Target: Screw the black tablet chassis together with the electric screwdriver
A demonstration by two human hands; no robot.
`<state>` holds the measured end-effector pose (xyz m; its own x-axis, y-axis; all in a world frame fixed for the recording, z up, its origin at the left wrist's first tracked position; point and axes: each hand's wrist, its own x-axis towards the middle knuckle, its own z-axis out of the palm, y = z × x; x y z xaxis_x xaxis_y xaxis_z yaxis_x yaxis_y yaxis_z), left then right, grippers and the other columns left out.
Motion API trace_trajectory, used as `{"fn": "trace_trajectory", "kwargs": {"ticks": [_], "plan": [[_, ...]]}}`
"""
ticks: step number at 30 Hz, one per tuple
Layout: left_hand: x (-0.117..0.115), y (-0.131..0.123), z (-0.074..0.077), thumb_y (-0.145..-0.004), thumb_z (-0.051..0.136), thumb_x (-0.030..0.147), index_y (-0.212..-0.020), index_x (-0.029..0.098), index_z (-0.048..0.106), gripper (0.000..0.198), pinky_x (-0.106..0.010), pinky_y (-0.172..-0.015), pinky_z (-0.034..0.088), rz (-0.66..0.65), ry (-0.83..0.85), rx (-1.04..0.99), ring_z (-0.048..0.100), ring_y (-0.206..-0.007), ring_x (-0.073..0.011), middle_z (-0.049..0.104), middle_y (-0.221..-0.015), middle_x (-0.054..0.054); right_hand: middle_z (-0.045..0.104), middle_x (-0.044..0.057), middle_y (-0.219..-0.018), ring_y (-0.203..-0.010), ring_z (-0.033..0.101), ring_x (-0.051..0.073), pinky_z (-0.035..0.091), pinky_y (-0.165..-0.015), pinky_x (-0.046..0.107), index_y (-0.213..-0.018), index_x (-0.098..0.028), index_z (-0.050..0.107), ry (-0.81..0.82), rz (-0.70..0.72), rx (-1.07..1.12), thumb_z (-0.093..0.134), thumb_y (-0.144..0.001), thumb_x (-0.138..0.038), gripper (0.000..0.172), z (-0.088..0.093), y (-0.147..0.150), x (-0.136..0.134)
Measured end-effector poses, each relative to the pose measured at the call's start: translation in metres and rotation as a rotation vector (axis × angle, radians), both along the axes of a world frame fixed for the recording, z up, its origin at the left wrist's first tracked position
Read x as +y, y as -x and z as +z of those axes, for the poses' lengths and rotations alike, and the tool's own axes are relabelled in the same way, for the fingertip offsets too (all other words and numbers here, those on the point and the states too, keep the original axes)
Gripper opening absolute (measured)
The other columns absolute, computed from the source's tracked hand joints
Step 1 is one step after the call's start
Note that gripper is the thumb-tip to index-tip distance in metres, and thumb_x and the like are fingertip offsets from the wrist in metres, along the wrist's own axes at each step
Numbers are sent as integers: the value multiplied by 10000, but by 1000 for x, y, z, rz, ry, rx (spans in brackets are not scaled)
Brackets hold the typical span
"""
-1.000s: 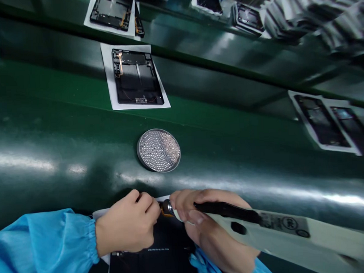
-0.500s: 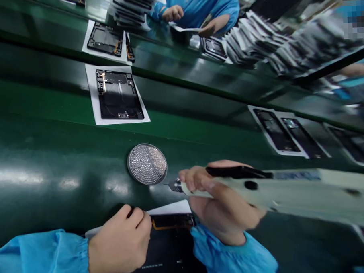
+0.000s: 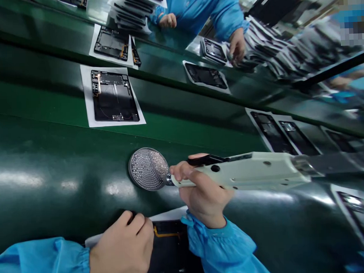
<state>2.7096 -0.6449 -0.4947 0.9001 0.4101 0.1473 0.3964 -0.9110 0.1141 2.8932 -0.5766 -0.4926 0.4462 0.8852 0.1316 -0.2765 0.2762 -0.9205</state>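
Note:
An electric screwdriver (image 3: pixel 250 170) with a pale green body and black lever lies in my right hand (image 3: pixel 202 188), fingers closed around its front end. Its tip reaches the right rim of a round perforated metal screw tray (image 3: pixel 149 169), where small shiny bits fill the holes on one side. My left hand (image 3: pixel 123 247) is closed, knuckles up, over the upper left part of a black tablet housing (image 3: pixel 167 254). What its fingertips hold, if anything, is hidden. An orange flex cable (image 3: pixel 166 234) runs along the housing's top. White sheet (image 3: pixel 170 214) shows beneath it.
Another open tablet housing (image 3: pixel 115 99) lies on white paper on the green bench (image 3: pixel 35 159). More housings (image 3: pixel 206 76) lie beyond it and to the right (image 3: pixel 272 132). Across the bench, a co-worker in blue (image 3: pixel 194 11) stands among stacked housings (image 3: pixel 134 12).
My right hand has moved the screwdriver left, its tip now at the tray. My left hand stays nearly in place. A housing now lies before the co-worker, whose hands have moved apart.

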Motion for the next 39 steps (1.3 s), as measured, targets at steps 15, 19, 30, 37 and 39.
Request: {"fn": "trace_trajectory", "kwargs": {"ticks": [15, 19, 30, 37, 39], "plan": [[-2, -2, -4, -928, 489, 122, -969, 44, 727, 253, -380, -728, 458, 47, -59, -97, 606, -869, -273, 695, -1016, -163, 532, -47, -488, -466, 490, 128, 468, -540, 298, -899, -207, 681, -104, 27, -6, 650, -707, -124, 211, 20, -13, -25], [-3, -1, -9, -940, 469, 119, -1073, 23, 698, 281, -401, -794, 469, 62, -44, -36, 602, -936, -282, 672, -1082, -181, 572, -35, -558, -512, 527, 126, 500, -592, 317, -980, -227, 699, -112, 169, -46, 645, -792, -109, 229, 23, -7, -62], [-6, -1, -16, -972, 415, 106, -1001, 46, 683, 276, -361, -682, 437, 98, -24, -78, 564, -834, -243, 641, -966, -153, 573, -31, -588, -536, 535, 149, 511, -589, 353, -1019, -281, 700, -36, 313, -50, 641, -843, -128, 241, 5, 15, -83], [-7, -2, -17, -969, 425, 106, -961, 46, 683, 264, -358, -648, 408, 100, -5, -97, 547, -800, -238, 627, -920, -141, 573, -35, -597, -547, 542, 143, 510, -598, 349, -1019, -267, 686, -20, 320, -66, 608, -831, -88, 271, 3, 17, -84], [-8, -2, -18, -967, 428, 106, -953, 46, 684, 263, -361, -648, 407, 99, -10, -103, 549, -804, -243, 628, -926, -145, 576, -37, -602, -552, 548, 143, 519, -619, 361, -1026, -266, 680, -29, 320, -79, 605, -829, -84, 279, 1, 17, -86]]}}
